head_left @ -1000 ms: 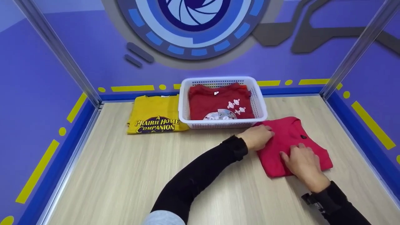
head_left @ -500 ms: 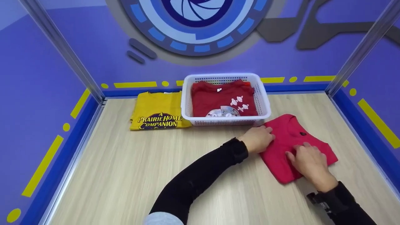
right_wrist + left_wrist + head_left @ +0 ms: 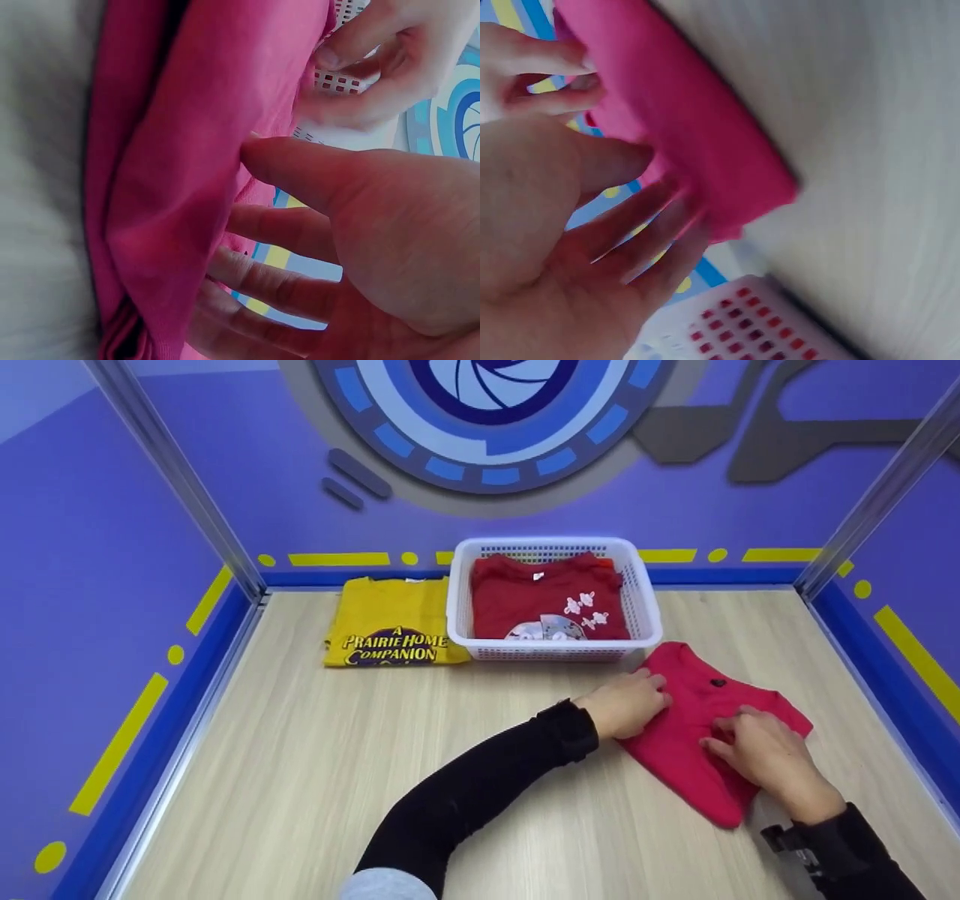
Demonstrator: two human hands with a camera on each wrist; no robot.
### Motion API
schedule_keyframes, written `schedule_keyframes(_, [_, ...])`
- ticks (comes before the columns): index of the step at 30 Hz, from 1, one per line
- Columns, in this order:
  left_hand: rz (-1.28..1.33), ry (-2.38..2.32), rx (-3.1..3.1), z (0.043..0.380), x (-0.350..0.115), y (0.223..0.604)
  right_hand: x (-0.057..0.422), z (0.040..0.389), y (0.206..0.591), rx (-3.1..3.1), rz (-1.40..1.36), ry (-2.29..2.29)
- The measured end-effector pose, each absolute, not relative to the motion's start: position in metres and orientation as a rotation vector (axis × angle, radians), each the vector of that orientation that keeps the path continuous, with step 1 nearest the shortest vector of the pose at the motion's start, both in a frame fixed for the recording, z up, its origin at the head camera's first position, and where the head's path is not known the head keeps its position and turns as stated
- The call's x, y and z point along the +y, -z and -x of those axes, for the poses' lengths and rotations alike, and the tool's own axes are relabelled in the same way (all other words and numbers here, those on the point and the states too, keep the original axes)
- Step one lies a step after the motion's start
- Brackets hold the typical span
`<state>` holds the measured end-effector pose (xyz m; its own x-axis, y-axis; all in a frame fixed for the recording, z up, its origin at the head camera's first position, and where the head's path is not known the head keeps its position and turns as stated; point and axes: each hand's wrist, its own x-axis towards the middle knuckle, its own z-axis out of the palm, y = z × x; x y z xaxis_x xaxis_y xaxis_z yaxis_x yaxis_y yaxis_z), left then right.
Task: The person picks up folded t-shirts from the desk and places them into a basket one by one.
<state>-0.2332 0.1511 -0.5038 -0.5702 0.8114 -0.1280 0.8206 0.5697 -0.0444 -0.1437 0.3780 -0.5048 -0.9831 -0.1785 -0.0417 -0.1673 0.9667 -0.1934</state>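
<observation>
A folded red T-shirt (image 3: 694, 735) lies aslant on the table at the right in the head view, collar toward the back. My left hand (image 3: 626, 703) touches its left side near the basket; in the left wrist view, the fingers (image 3: 649, 232) are extended and spread against the cloth. Nearer the shirt's right side is my right hand (image 3: 772, 754), its fingertips on the fabric. The right wrist view shows its thumb and fairly straight fingers (image 3: 281, 289) against a soft fold of the pink-looking cloth (image 3: 187, 150). Some fingertips are hidden by the cloth.
A white plastic basket (image 3: 555, 651) stands against the back wall with a dark red T-shirt (image 3: 517, 600) inside. To its left lies a folded yellow T-shirt (image 3: 382, 611). Purple panels (image 3: 135, 660) enclose the wooden table (image 3: 315, 765) at the sides and back.
The red T-shirt has turned on the table, its near corner swinging right and toward me. Both hands have moved with it, the right one slightly rightward. The camera view has shifted slightly.
</observation>
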Motion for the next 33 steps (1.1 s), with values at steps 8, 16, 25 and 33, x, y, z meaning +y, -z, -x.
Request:
schedule_keyframes(8, [-1.384,0.067,2.651,0.245,0.146,0.510,0.378,0.147,0.507,3.050,0.339,0.337])
schedule_keyframes(16, [-1.361,0.169,2.639,0.242,0.146,0.494,0.388,0.158,0.502,3.042,0.533,0.330])
schedule_keyframes(25, [-1.315,0.187,2.643,0.241,0.149,0.494,0.389,0.169,0.497,2.992,0.571,0.382])
schedule_keyframes(33, [-1.335,0.132,2.555,0.248,0.147,0.495,0.397,0.159,0.499,3.056,0.413,0.378])
